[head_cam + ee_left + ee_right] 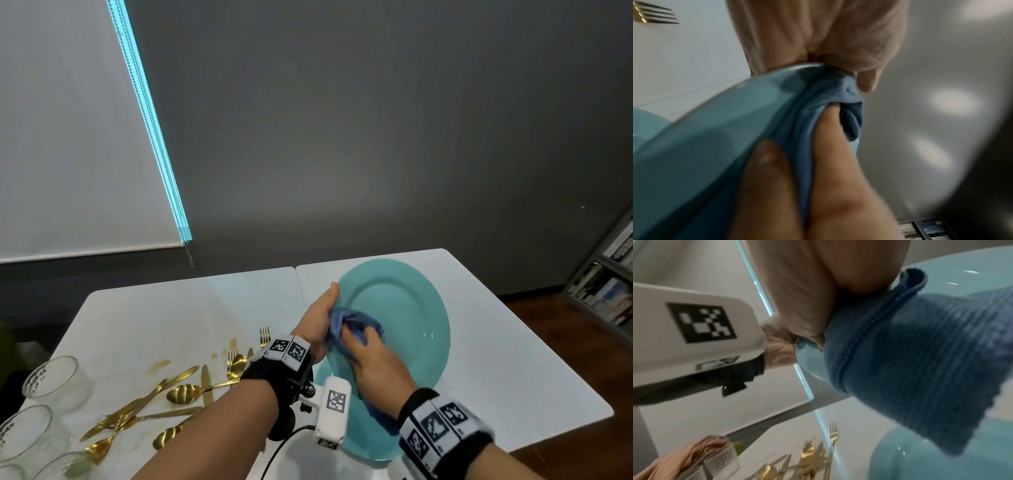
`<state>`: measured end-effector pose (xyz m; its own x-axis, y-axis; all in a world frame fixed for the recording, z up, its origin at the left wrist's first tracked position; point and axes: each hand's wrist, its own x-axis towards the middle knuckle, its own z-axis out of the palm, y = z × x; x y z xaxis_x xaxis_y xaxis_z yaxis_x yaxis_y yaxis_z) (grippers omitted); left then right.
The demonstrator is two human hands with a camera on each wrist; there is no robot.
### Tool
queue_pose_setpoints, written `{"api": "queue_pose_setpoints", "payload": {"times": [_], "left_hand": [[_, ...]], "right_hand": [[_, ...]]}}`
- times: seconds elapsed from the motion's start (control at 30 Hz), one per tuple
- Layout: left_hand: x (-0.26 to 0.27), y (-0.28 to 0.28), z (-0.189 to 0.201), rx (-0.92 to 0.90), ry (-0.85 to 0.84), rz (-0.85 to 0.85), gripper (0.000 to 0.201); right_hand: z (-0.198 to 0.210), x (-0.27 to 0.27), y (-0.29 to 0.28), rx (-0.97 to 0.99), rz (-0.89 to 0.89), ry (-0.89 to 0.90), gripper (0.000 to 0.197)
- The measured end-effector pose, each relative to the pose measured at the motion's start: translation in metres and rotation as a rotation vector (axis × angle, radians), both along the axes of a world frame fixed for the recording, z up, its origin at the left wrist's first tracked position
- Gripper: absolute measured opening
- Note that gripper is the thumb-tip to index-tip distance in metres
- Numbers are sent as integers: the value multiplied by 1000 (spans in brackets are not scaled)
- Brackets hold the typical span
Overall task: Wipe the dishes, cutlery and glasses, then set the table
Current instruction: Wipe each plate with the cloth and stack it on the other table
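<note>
My left hand (318,318) grips a large teal plate (404,308) by its left rim, thumb on the front face, and holds it tilted up above the white table (513,359). My right hand (370,359) clutches a bunched blue cloth (349,318) and presses it on the plate's face close to the left thumb. The left wrist view shows the plate's rim (715,129), the cloth (818,105) and my left hand (818,48) pinching the rim. In the right wrist view the cloth (920,353) hangs from my right hand (828,280) against the plate (962,272).
A second teal plate (941,459) lies on the table below the held one. Several gold forks, knives and spoons (164,401) are scattered at the left, beside brown stains (159,366). Ribbed glasses (54,380) stand at the front left. A bookshelf (606,281) is at the right.
</note>
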<state>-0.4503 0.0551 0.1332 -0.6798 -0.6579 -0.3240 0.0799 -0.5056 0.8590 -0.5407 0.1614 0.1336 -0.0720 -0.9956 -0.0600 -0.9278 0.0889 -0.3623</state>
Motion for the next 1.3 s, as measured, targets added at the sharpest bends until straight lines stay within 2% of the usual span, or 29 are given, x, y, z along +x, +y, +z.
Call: {"api": "queue_pose_setpoints", "payload": {"times": [0.1,0.17,0.27,0.37,0.5,0.6,0.67,0.77,0.87,0.97,1.03,1.1,1.17,1.23,1.3], "left_hand": [[6,0,-7,28,6,170,53],[5,1,-12,-21,8,207,49],[1,1,-13,-80,21,237,43],[3,-6,-10,-139,1,232,37],[8,-19,-7,-168,6,227,37],[0,-14,-8,-148,42,208,40],[-10,-8,-9,-128,51,181,38],[-16,-6,-8,-111,70,178,41],[-6,-18,-12,-64,49,274,48],[7,-25,-15,-98,27,308,40],[14,-27,-16,-131,15,296,36],[18,-28,-15,-143,22,263,38],[17,-27,-17,-160,16,235,39],[9,-19,-20,-152,-1,203,41],[-3,-10,-21,-143,-9,154,43]], "right_hand": [[-18,-8,19,105,172,95,55],[-23,-23,29,174,284,155,54],[-22,-51,35,201,282,233,55],[-13,-81,34,196,200,295,57],[12,-106,18,131,-135,349,62],[21,-91,-9,15,-318,222,62],[19,-71,-26,-57,-343,126,61],[14,-34,-29,-108,-228,78,58],[-2,-15,-14,-8,-2,167,52],[-7,-29,6,98,177,292,57],[-9,-53,14,93,188,406,61],[-3,-83,17,175,91,488,58],[11,-103,13,217,-105,415,57],[24,-107,0,81,-298,335,58],[31,-102,-19,-26,-414,195,58]]}}
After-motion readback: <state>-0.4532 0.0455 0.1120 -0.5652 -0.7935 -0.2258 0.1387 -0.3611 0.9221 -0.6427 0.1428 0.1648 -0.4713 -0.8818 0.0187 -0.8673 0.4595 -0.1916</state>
